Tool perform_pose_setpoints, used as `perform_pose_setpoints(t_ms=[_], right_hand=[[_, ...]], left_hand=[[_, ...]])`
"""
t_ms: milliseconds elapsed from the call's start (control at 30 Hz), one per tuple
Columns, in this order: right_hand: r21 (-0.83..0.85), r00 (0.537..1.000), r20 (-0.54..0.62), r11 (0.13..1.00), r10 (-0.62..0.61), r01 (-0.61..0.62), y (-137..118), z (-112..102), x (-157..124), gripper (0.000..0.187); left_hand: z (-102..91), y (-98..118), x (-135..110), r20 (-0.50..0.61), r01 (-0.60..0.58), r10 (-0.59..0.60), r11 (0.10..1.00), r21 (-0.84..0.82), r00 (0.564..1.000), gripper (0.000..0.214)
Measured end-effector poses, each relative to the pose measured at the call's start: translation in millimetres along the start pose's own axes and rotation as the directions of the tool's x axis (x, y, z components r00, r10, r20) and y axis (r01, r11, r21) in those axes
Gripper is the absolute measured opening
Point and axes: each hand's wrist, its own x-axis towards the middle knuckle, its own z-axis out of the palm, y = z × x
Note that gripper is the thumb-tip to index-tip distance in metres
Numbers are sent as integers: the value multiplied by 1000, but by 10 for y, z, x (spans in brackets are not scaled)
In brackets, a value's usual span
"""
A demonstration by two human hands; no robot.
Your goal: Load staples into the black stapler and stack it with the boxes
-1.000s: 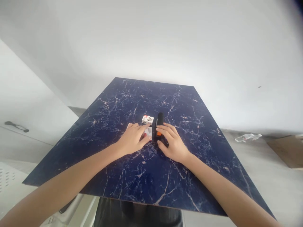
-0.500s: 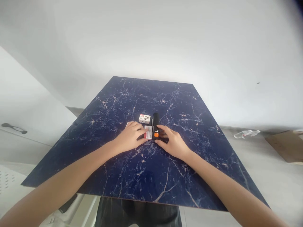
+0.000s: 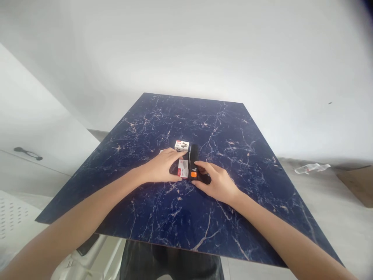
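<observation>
A black stapler with an orange button (image 3: 193, 163) lies in the middle of a dark blue marbled table (image 3: 180, 217). My right hand (image 3: 217, 182) grips its near end from the right, fingers curled round it. My left hand (image 3: 163, 168) is closed on a small white and red box (image 3: 183, 170) that stands pressed against the stapler's left side. A second small white box (image 3: 182, 146) sits just behind my left fingertips, apart from them.
A white cabinet with a dark handle (image 3: 28, 153) stands at the left. On the grey floor at the right lie an empty plastic bottle (image 3: 311, 168) and a brown board (image 3: 357, 186). A white wall rises behind the table.
The box in my left hand has come up from lying flat to standing on edge against the stapler. My right hand has slid nearer along the stapler. The view shifted slightly.
</observation>
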Motion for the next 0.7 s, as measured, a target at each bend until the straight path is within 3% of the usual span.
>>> perform_pose_setpoints(t_ms=[167,300,400,500,700], right_hand=[[-19,1000,6,1000,5,-5,-4,-10,-14,58],[-31,1000,16,999,12,-11,-2,-19,-14,59],[-29,1000,24,999,18,-17,-8,-27,-9,60],[-29,999,26,999,22,-22,-11,-36,-5,59],[-14,999,33,1000,0,0,11,-41,-2,60]], left_hand=[[-240,-66,-29,-12,-78,80,994,78,997,90],[-574,-311,-144,-14,72,-71,992,104,997,90],[-702,-482,-224,109,160,-166,985,60,980,94],[-660,-488,-220,146,163,-160,987,-5,976,85],[-402,-150,-92,-42,60,-61,998,-22,997,72]])
